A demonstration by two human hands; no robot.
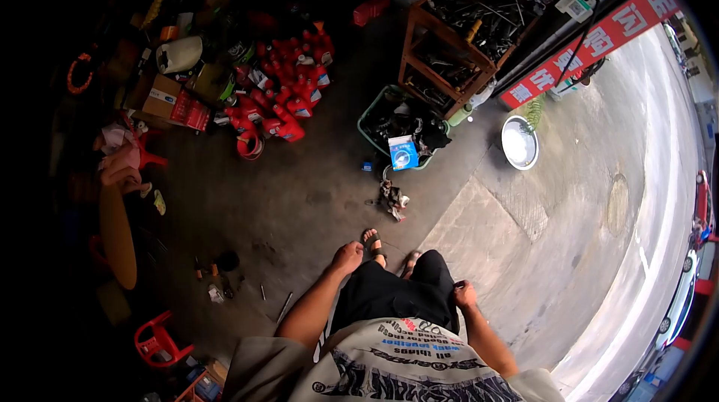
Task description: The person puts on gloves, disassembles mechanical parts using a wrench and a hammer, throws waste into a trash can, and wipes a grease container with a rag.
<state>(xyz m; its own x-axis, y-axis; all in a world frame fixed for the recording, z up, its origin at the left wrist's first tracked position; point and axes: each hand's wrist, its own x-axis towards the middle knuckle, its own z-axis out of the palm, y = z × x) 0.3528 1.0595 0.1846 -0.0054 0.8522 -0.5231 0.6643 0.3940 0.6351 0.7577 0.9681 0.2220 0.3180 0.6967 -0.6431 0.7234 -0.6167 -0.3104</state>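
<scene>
My left hand (347, 258) is beside my left thigh, above the dark shorts (397, 290), with its fingers curled in; whether it holds anything is too small to make out. By the right side of the shorts is my right hand (465, 295), its fingers bent together near the cloth, their contents hidden. On the floor ahead of my sandalled feet lies a crumpled dark and white rag (393, 200). Beyond it stands a green-rimmed bin (362, 123) full of black items, with a blue and white box (403, 153) on top.
A wooden rack (451, 90) of tools stands behind the bin. Many red bottles (288, 126) are at the upper left. A metal basin (520, 143) is at the right. Near the lower left is a red stool (159, 340). Another person (120, 151) sits at the left.
</scene>
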